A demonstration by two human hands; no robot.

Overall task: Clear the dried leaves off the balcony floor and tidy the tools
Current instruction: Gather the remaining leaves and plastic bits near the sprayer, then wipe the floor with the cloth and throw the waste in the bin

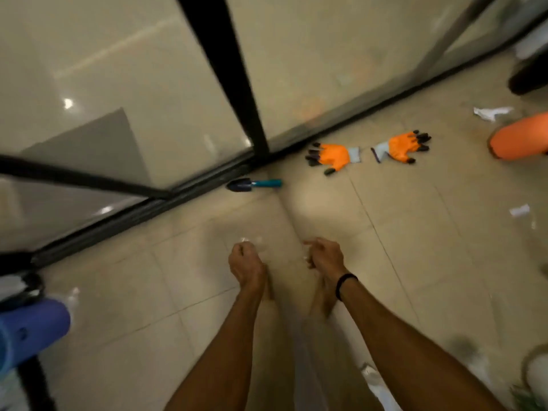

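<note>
Lower centre, left hand [246, 262] and right hand [324, 258] curl, seemingly gripping a clear bag [299, 360]. Trowel [255, 183] and orange gloves [329, 157] lie mid-frame on the floor [385, 232], untidied; next, likely reach for them.

I log the trowel [255, 184] on the floor [142, 295], against the door track [118, 218] and ahead of the left hand [246, 264] and right hand [326, 259]. Right of it lie the first glove [330, 157] and second glove [400, 148], cuffs facing (near, apart). A paper scrap [492, 113] lies farther right.
</note>
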